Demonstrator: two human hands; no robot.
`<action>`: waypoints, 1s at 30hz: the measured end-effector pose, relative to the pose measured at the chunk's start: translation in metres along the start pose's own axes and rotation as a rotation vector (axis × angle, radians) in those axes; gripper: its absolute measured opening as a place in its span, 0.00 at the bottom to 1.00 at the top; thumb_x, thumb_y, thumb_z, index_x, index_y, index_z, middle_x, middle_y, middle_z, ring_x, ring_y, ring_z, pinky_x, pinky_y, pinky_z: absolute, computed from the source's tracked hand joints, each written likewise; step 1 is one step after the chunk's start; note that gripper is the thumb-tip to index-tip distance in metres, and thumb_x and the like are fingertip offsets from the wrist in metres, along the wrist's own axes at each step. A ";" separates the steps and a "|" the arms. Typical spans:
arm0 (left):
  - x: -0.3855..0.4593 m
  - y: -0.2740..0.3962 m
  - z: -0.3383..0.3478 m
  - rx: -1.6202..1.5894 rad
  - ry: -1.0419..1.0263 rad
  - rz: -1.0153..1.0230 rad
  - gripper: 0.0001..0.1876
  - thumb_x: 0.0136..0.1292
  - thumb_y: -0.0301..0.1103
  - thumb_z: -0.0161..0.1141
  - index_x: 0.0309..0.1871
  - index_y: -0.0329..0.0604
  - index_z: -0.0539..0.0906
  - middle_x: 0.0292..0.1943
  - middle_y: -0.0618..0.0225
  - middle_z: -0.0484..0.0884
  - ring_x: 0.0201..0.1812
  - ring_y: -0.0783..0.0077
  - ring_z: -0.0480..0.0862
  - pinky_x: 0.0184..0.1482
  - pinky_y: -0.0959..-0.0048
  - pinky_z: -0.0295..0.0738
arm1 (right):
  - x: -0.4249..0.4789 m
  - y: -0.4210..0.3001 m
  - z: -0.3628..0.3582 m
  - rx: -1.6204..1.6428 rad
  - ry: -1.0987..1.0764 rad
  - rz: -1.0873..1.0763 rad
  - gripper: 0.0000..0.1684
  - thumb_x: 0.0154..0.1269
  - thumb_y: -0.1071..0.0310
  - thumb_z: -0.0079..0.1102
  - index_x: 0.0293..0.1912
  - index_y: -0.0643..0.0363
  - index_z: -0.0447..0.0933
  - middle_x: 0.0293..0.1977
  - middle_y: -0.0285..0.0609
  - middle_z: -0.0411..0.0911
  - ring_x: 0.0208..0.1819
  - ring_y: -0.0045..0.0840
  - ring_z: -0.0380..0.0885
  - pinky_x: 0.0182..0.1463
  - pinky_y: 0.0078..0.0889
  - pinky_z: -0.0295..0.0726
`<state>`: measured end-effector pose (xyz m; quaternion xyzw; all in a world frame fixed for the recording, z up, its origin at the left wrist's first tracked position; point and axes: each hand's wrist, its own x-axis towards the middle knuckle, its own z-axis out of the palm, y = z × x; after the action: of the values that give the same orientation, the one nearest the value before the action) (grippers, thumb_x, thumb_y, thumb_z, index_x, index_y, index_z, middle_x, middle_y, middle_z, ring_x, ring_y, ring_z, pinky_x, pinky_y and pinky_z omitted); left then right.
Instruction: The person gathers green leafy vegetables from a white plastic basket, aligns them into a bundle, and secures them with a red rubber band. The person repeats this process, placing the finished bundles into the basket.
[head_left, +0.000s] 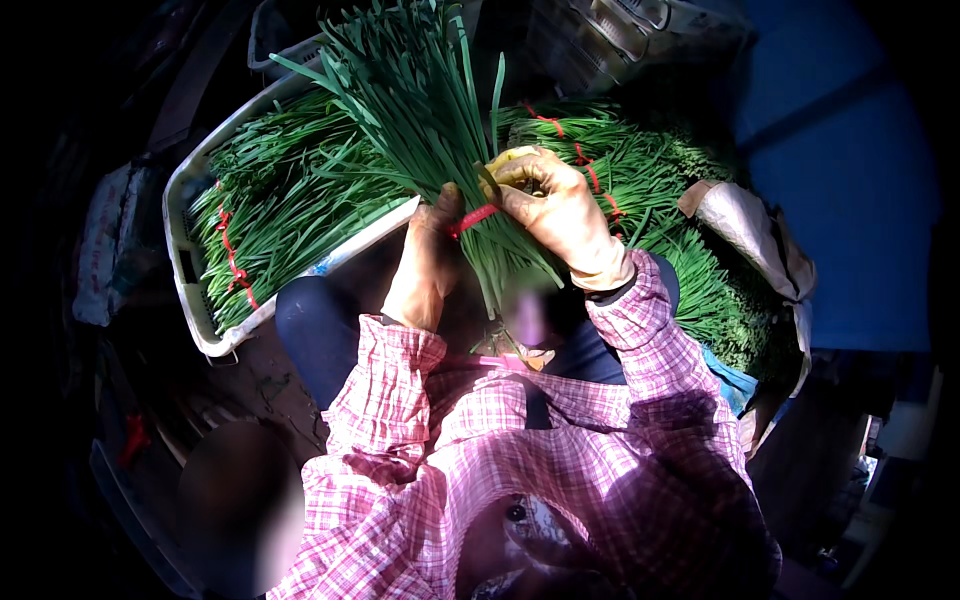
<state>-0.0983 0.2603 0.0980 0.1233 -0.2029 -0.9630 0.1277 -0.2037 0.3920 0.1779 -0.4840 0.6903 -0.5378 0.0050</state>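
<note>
A bunch of garlic chives (427, 127) stands tilted before me, its leaf tips pointing away and its cut stem ends towards my lap. A red tie (475, 218) runs around its lower part. My left hand (426, 255), in a pale stained glove, grips the bunch from the left just at the tie, with its thumb across the stems. On the other side, my right hand (559, 206), gloved too, pinches a dull brownish leaf (486, 177) between thumb and forefinger, right above the tie. Its other fingers are curled.
To the left, a white plastic crate (184, 277) holds chive bunches with red ties (229, 247). More tied bunches (600, 161) are heaped on the right, beside crumpled brown paper (757, 240). A blue surface (840, 187) lies farther right. Stacked crates (592, 45) stand behind.
</note>
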 end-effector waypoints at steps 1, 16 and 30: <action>-0.001 0.002 -0.002 -0.023 -0.034 0.015 0.28 0.74 0.41 0.64 0.71 0.39 0.71 0.63 0.57 0.80 0.63 0.56 0.80 0.67 0.56 0.77 | -0.008 -0.002 -0.005 0.257 -0.013 0.378 0.06 0.67 0.75 0.68 0.43 0.64 0.82 0.37 0.38 0.86 0.41 0.21 0.85 0.46 0.22 0.83; -0.010 0.001 0.036 0.664 0.023 0.198 0.46 0.66 0.24 0.68 0.82 0.36 0.53 0.68 0.58 0.75 0.64 0.66 0.77 0.68 0.69 0.73 | -0.014 0.030 -0.009 0.506 0.235 0.578 0.18 0.63 0.78 0.72 0.53 0.66 0.83 0.43 0.37 0.88 0.42 0.20 0.84 0.53 0.27 0.84; 0.039 -0.008 0.003 0.181 0.180 0.023 0.20 0.72 0.31 0.65 0.64 0.35 0.78 0.53 0.59 0.87 0.51 0.60 0.87 0.58 0.60 0.84 | -0.034 0.062 -0.001 0.705 0.416 0.890 0.15 0.63 0.68 0.75 0.44 0.63 0.79 0.38 0.36 0.83 0.35 0.17 0.78 0.40 0.19 0.76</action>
<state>-0.1375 0.2562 0.0897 0.2179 -0.2782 -0.9242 0.1448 -0.2270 0.4123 0.1147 -0.0027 0.5930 -0.7638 0.2548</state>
